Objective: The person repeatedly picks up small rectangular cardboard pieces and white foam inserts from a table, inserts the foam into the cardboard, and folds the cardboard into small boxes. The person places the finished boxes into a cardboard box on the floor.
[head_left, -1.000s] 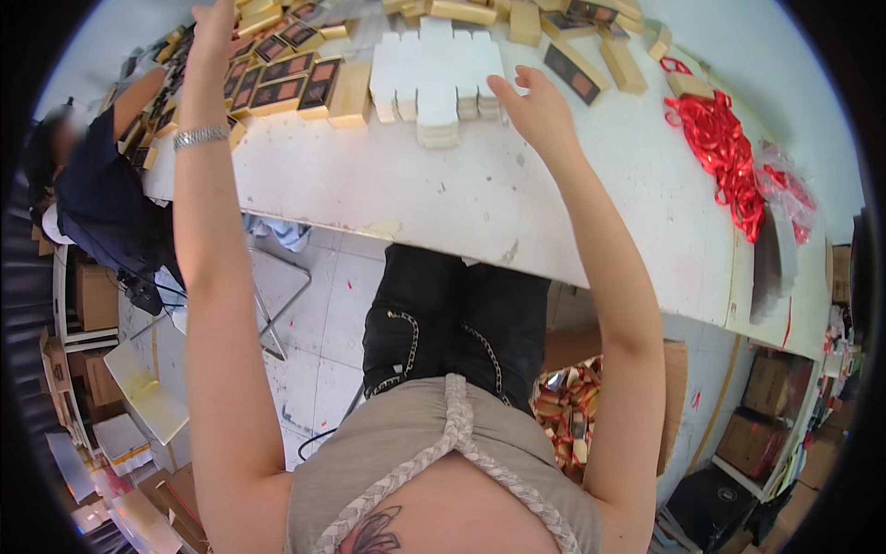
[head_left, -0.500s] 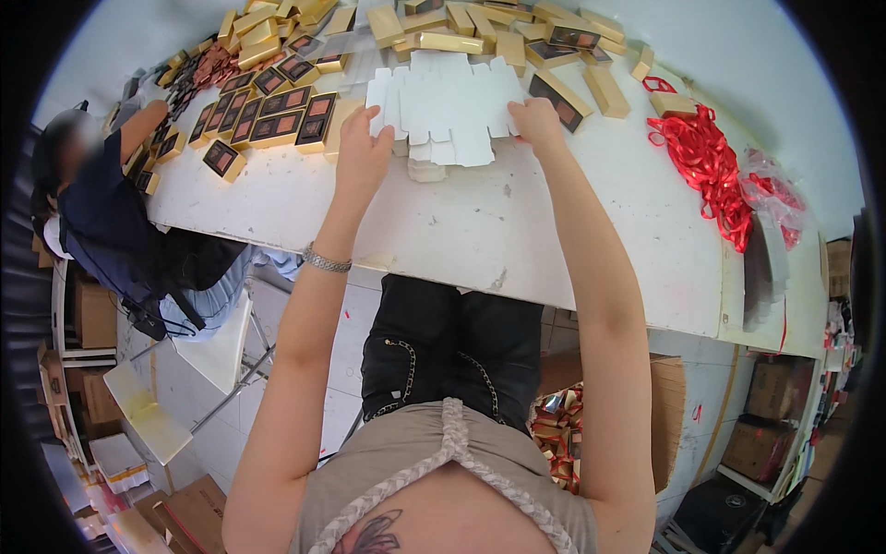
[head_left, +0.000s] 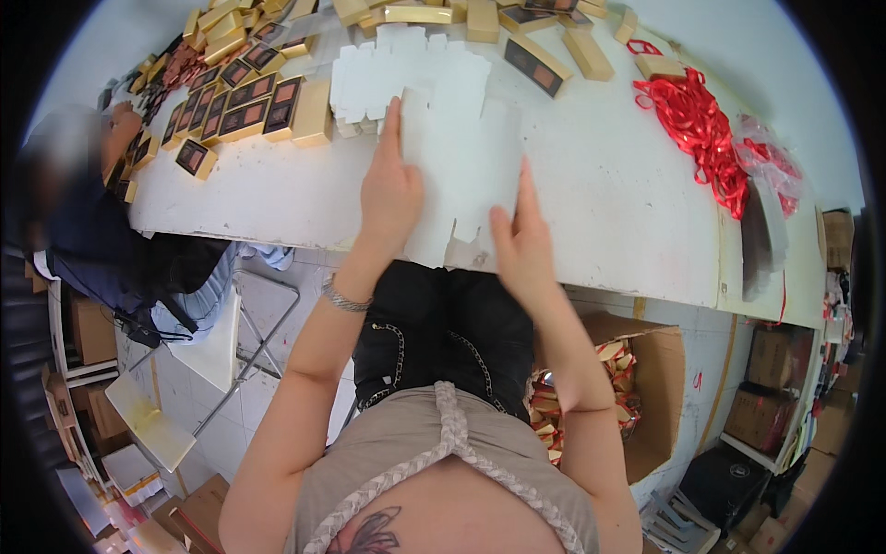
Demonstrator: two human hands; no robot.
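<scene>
A flat white cardboard blank (head_left: 457,175) with notched, tabbed edges lies in front of me, its near end reaching the table's front edge. My left hand (head_left: 390,194) holds its left side, index finger stretched along the edge and thumb near the surface. On the opposite side, my right hand (head_left: 526,240) has its thumb and index finger at the right edge. The undersides of both grips are hidden. Just beyond and to the left, a stack of similar white blanks (head_left: 365,78) rests on the white table (head_left: 628,185).
Gold boxes with dark windowed faces (head_left: 245,120) cover the far left, where a seated person (head_left: 83,212) works. One gold box (head_left: 537,66) lies beyond the blank. Red ribbon (head_left: 692,120) is heaped at right. A carton (head_left: 660,397) of red-and-gold items stands below the table.
Both hands have drawn back toward me from the stack, bringing one white blank nearer. My head view has shifted, so the table's things sit further left and higher.
</scene>
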